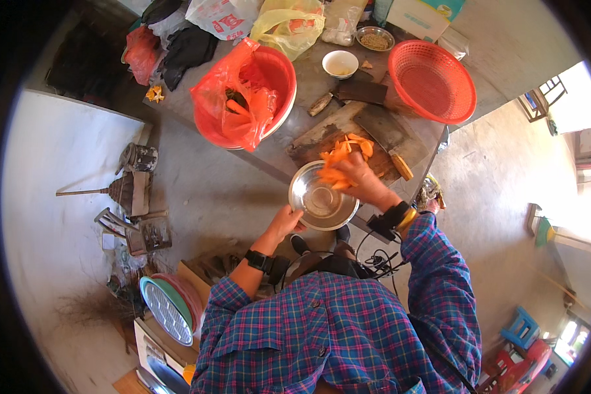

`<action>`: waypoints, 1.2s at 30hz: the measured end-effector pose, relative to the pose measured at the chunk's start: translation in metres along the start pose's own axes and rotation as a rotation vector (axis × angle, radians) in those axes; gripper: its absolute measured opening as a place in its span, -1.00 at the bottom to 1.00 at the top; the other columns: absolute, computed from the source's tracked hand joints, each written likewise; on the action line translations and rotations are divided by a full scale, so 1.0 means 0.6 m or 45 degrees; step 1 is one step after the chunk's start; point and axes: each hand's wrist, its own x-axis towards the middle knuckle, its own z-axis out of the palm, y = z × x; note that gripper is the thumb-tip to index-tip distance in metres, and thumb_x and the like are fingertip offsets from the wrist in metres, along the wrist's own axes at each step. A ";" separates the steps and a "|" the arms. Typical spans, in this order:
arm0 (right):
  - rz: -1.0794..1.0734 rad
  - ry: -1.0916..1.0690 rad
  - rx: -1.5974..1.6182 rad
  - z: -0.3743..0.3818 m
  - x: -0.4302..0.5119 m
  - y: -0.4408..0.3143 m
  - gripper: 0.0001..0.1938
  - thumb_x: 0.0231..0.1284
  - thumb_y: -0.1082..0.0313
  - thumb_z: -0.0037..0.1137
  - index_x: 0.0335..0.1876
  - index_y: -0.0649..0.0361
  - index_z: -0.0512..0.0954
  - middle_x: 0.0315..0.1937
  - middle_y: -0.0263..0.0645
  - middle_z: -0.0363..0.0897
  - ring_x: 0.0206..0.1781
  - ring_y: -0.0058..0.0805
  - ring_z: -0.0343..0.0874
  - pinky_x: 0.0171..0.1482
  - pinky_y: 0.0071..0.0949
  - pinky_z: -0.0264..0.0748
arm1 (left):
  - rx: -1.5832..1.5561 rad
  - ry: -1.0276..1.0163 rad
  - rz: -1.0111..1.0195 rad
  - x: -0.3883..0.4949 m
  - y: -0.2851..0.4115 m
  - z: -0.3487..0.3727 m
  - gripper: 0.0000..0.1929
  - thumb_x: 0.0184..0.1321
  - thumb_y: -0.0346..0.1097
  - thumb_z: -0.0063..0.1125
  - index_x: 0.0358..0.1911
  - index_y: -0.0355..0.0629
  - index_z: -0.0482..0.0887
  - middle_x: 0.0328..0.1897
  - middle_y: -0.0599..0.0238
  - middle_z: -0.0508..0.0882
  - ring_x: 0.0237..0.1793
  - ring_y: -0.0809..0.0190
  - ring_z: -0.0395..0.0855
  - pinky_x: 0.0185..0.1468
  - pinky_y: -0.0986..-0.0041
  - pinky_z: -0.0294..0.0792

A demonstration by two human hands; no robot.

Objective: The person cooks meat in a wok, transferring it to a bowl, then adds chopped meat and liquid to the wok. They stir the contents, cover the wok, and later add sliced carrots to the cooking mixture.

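Note:
My left hand (286, 220) grips the rim of a shiny metal bowl (321, 197) at the table's near edge. Over the bowl's upper right part, my right hand (360, 177) clutches orange slices (332, 170), perhaps carrot, blurred by motion. More orange slices (367, 147) lie on a worn wooden cutting board (320, 135) just beyond. A cleaver with a wooden handle (402, 166) rests on the board's right part, its handle towards me. Another knife with a wooden handle (320, 104) lies behind the board.
A red basin (285, 74) holding a red plastic bag stands left of the board; a red plastic colander (431, 81) is at right. Behind are a white bowl (340, 64), a small metal dish (375, 39) and several plastic bags (288, 24). The table's edge (256, 162) runs before me.

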 end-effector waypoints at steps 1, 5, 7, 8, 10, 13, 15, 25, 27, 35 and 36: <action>0.099 -0.171 -0.076 0.011 -0.001 -0.016 -0.36 -0.20 0.40 0.26 0.15 0.01 0.33 0.02 -0.01 0.22 0.09 0.02 0.28 0.15 -0.24 0.27 | 0.005 0.002 0.021 0.000 0.002 0.002 -0.75 0.21 -0.27 -0.17 -0.24 -0.31 0.50 -0.44 0.18 0.63 -0.52 0.29 0.62 -0.45 0.51 0.46; -0.017 -0.370 -0.222 0.033 0.001 -0.033 -0.37 -0.09 0.31 0.15 0.22 0.01 0.25 0.14 0.04 0.22 0.19 0.02 0.25 0.17 -0.21 0.26 | -0.062 -0.024 0.064 -0.001 0.004 0.002 -0.76 0.21 -0.27 -0.16 -0.22 -0.28 0.49 -0.42 0.20 0.63 -0.50 0.29 0.62 -0.44 0.52 0.46; 0.063 -0.409 -0.105 0.024 0.000 -0.012 -0.40 -0.08 0.30 0.14 0.20 0.06 0.28 0.13 0.02 0.29 0.17 -0.04 0.31 0.14 -0.24 0.31 | -0.078 -0.028 0.059 -0.005 -0.004 -0.002 -0.76 0.21 -0.27 -0.18 -0.18 -0.28 0.46 -0.39 0.21 0.63 -0.52 0.30 0.62 -0.45 0.54 0.46; 0.135 -0.258 0.118 0.013 -0.003 0.004 -0.51 -0.03 0.30 0.12 0.11 0.15 0.37 -0.02 -0.04 0.46 0.00 -0.14 0.48 0.03 -0.32 0.41 | -0.071 -0.022 0.051 -0.006 -0.009 -0.005 -0.74 0.22 -0.27 -0.19 -0.15 -0.28 0.45 -0.37 0.21 0.63 -0.54 0.30 0.61 -0.47 0.56 0.46; 0.409 -0.021 0.229 -0.012 -0.007 0.045 -0.68 0.09 0.29 0.03 -0.02 0.19 0.47 -0.19 -0.07 0.56 -0.17 -0.12 0.56 -0.11 -0.36 0.48 | -0.071 0.013 0.030 -0.012 -0.018 -0.009 -0.73 0.22 -0.27 -0.21 -0.11 -0.28 0.42 -0.35 0.21 0.63 -0.57 0.31 0.61 -0.49 0.58 0.46; 0.484 0.118 -0.410 -0.036 -0.009 0.110 -0.58 0.09 0.20 0.01 0.05 0.20 0.39 -0.10 0.03 0.49 -0.05 -0.03 0.47 -0.01 -0.25 0.41 | -0.096 0.082 0.021 -0.023 -0.027 -0.011 -0.72 0.21 -0.28 -0.21 -0.09 -0.28 0.40 -0.35 0.21 0.63 -0.57 0.32 0.61 -0.50 0.59 0.46; 0.656 0.051 -0.423 -0.039 -0.011 0.143 -0.48 0.08 0.17 0.03 0.17 0.18 0.29 0.06 0.07 0.37 0.09 -0.01 0.36 0.10 -0.23 0.33 | -0.123 0.112 0.046 -0.032 -0.030 -0.011 -0.73 0.21 -0.29 -0.22 -0.09 -0.28 0.40 -0.35 0.20 0.63 -0.56 0.32 0.62 -0.50 0.59 0.46; 0.572 0.009 -0.750 0.058 0.051 0.122 -0.21 -0.14 -0.29 0.10 0.27 -0.16 0.21 0.29 0.05 0.01 0.33 0.07 -0.07 0.24 0.12 -0.02 | -0.030 0.211 0.060 -0.069 -0.041 -0.024 -0.72 0.21 -0.29 -0.21 -0.08 -0.29 0.38 -0.40 0.19 0.62 -0.54 0.32 0.62 -0.47 0.57 0.46; 0.530 -0.146 -0.820 0.070 0.058 0.106 -0.21 -0.21 -0.27 0.16 0.25 -0.20 0.24 0.29 -0.01 0.02 0.33 0.06 -0.06 0.20 0.16 0.01 | -0.039 0.235 0.076 -0.074 -0.044 -0.025 -0.72 0.21 -0.28 -0.20 -0.09 -0.28 0.38 -0.40 0.20 0.62 -0.54 0.32 0.62 -0.46 0.57 0.47; 0.273 -0.245 -0.734 0.074 0.034 0.127 -0.50 -0.08 0.30 0.13 0.10 -0.07 0.36 -0.02 -0.12 0.28 0.10 -0.07 0.26 0.04 -0.18 0.35 | -0.056 0.230 0.101 -0.073 -0.055 -0.043 -0.71 0.20 -0.28 -0.20 -0.08 -0.32 0.37 -0.42 0.18 0.63 -0.55 0.31 0.62 -0.48 0.56 0.47; 0.257 -0.211 -0.721 0.073 0.032 0.136 -0.51 -0.09 0.37 0.12 0.08 -0.07 0.37 -0.07 -0.14 0.30 0.05 -0.09 0.29 0.01 -0.22 0.38 | -0.070 0.230 0.088 -0.072 -0.055 -0.044 -0.71 0.20 -0.28 -0.20 -0.08 -0.33 0.37 -0.42 0.18 0.63 -0.56 0.31 0.63 -0.48 0.57 0.47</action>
